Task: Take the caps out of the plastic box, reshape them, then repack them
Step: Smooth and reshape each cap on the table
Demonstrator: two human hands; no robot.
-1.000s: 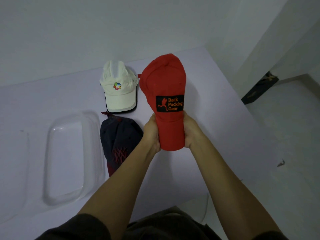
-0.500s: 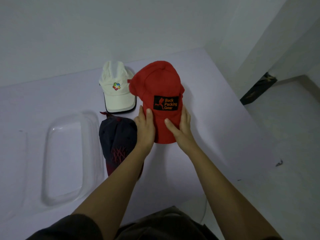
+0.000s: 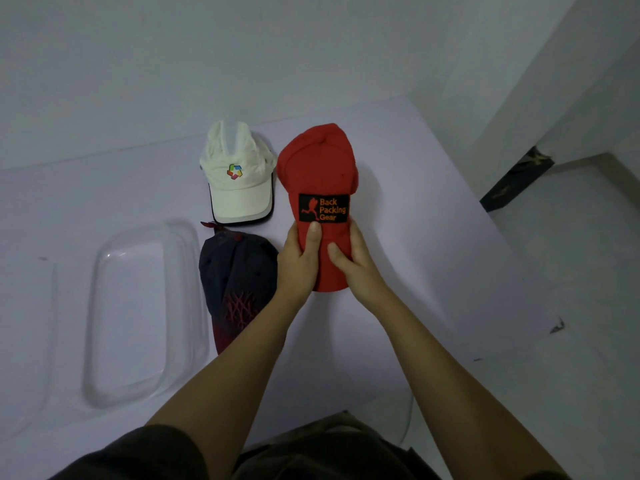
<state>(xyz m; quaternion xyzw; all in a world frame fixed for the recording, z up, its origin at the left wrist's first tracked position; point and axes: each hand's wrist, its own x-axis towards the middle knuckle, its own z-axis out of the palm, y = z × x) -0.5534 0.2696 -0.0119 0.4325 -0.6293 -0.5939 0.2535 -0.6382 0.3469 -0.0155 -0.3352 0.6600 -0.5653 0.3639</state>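
Observation:
A red cap (image 3: pixel 320 168) with a black "Back Packing Gear" patch lies on the white table, brim toward me. My left hand (image 3: pixel 298 261) grips the brim's left side with the thumb on top. My right hand (image 3: pixel 356 265) holds the brim's right side, thumb across it. A white cap (image 3: pixel 237 174) with a coloured logo lies just left of the red one. A dark navy cap (image 3: pixel 239 282) with red stitching lies in front of the white cap, partly under my left forearm. The clear plastic box (image 3: pixel 138 313) stands empty at the left.
The white table (image 3: pixel 433 237) ends at a right edge near the floor (image 3: pixel 571 271). A clear lid (image 3: pixel 24 341) lies at the far left beside the box. A white wall rises behind the caps. A dark object (image 3: pixel 516 181) leans on the floor at the right.
The red cap was held up with its brim squeezed between both hands; it has come down onto the table and the hands now grip the brim's sides with thumbs on top.

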